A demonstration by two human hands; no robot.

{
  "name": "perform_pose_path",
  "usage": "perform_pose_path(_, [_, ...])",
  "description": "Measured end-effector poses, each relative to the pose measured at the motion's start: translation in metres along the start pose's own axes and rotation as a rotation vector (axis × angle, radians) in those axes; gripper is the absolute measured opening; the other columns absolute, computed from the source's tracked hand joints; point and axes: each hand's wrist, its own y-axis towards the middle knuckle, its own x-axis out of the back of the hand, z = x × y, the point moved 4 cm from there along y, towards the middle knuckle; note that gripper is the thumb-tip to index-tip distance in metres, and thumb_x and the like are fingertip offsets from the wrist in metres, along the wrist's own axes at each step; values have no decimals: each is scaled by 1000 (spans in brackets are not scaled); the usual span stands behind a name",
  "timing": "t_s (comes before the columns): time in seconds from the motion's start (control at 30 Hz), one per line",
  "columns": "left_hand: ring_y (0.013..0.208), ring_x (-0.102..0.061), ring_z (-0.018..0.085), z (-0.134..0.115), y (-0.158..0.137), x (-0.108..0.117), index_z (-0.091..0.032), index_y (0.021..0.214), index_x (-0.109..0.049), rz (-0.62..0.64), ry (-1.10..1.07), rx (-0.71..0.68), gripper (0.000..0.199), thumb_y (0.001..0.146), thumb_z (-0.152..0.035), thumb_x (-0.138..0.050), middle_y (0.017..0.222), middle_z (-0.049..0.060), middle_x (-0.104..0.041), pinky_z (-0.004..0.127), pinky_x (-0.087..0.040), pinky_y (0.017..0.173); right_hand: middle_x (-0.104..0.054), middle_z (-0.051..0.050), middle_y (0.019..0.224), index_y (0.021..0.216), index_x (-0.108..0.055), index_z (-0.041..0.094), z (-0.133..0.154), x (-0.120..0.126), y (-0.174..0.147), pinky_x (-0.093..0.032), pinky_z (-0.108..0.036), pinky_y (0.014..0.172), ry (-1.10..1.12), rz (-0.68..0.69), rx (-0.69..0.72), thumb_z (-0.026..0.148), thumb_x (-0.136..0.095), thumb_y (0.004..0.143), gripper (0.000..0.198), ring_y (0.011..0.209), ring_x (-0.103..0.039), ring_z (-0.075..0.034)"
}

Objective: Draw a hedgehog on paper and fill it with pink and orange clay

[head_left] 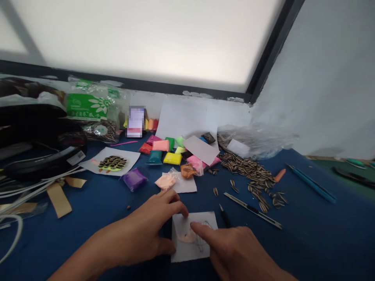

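A small white paper card (pixel 193 255) lies in front of me, with a pencil drawing and a patch of peach clay (pixel 188 236) on it. My left hand (pixel 149 222) is open, its thumb at the card's left edge and its index finger at the top edge. From the lower right, my right hand (pixel 237 248) reaches over the card. Its index finger is stretched out with the tip at the peach clay; the other fingers are partly hidden beneath. Beyond the card sit an opened bag of peach clay (pixel 165 181) and a dark pen (pixel 225 216).
Sunflower seeds (pixel 249 168) are spread at the right, near a utility knife (pixel 253 210) and blue tweezers (pixel 312 183). Several coloured clay packs (pixel 172 158) lie at the back. A seed-decorated card (pixel 133 158), purple clay (pixel 134 179) and white cables (pixel 32 195) are on the left.
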Motion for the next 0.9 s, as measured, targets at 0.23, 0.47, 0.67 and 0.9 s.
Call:
perform_pose_path(0.23, [123, -49, 29, -1, -2, -2, -29, 114, -64, -13, 37, -11, 49, 70, -13, -77, 127, 2, -52, 43, -43, 103, -80, -3, 75, 122, -64, 24, 0, -5, -1, -16, -28, 44, -86, -57, 55, 6, -50, 72, 55, 56, -74, -21])
perform_pose_path(0.47, [129, -45, 34, -3, 1, -5, -28, 114, -63, -14, 66, 34, 47, 70, -14, -75, 130, 4, -52, 49, -41, 106, -71, 2, 54, 118, -61, 21, 5, -16, -5, -1, -31, 41, -282, -315, 183, 7, -53, 68, 52, 32, -60, -18])
perform_pose_path(0.67, [131, -44, 35, -3, 0, -4, -28, 114, -63, -19, 60, 27, 48, 69, -14, -75, 132, 5, -52, 51, -41, 107, -68, 4, 50, 114, -58, 20, 8, -18, -6, -2, -32, 40, -296, -436, 207, 8, -52, 71, 45, 29, -58, -17])
perform_pose_path(0.9, [135, -41, 35, -4, 0, -3, -27, 113, -65, -22, 49, 31, 47, 68, -13, -74, 131, 6, -54, 51, -39, 110, -67, 5, 47, 117, -55, 20, 9, -25, -5, 2, -34, 39, -355, -445, 219, 18, -56, 80, 37, 24, -52, -17])
